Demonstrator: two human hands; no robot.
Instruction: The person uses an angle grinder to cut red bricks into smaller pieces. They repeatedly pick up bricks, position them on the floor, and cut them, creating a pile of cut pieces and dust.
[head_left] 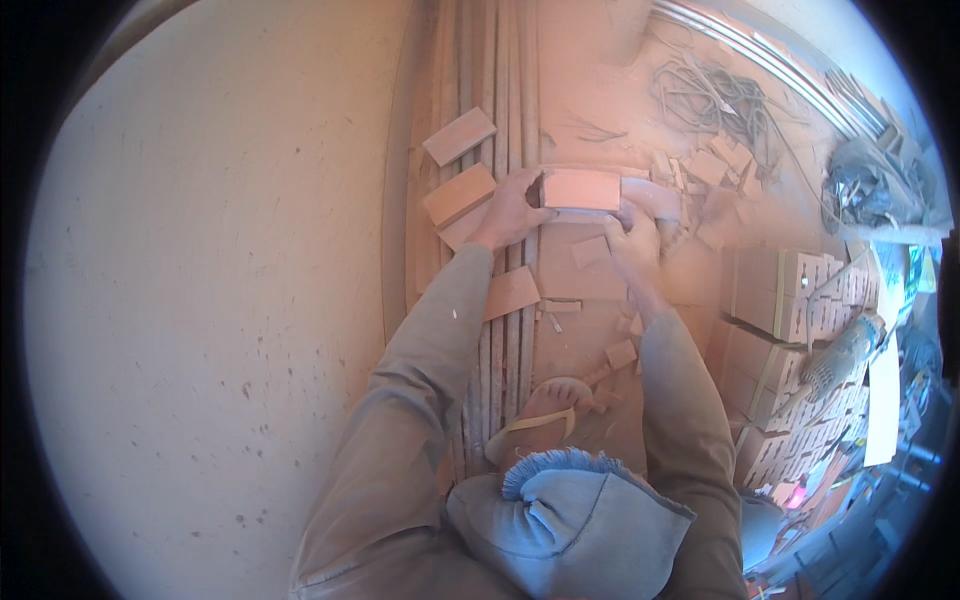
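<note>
A reddish rectangular brick tile [582,190] lies level in front of me, dusty and lit brightly on its top face. My left hand [512,210] closes on its left end, thumb on the near side and fingers toward the far side. At the near right corner, my right hand [634,238] grips the tile, with some of its fingers hidden. Left of my left hand are more tiles: a pale one [460,137] and an orange one [460,195] overlapping another. A further tile [512,292] rests below my left wrist.
Long bars [500,60] run along the wall [220,250] at left. Broken tile pieces [715,165] and a tangled cable [715,100] lie far right. Slotted bricks [785,290] are stacked at right, a dusty power tool [845,355] on them. My sandalled foot [545,412] is near.
</note>
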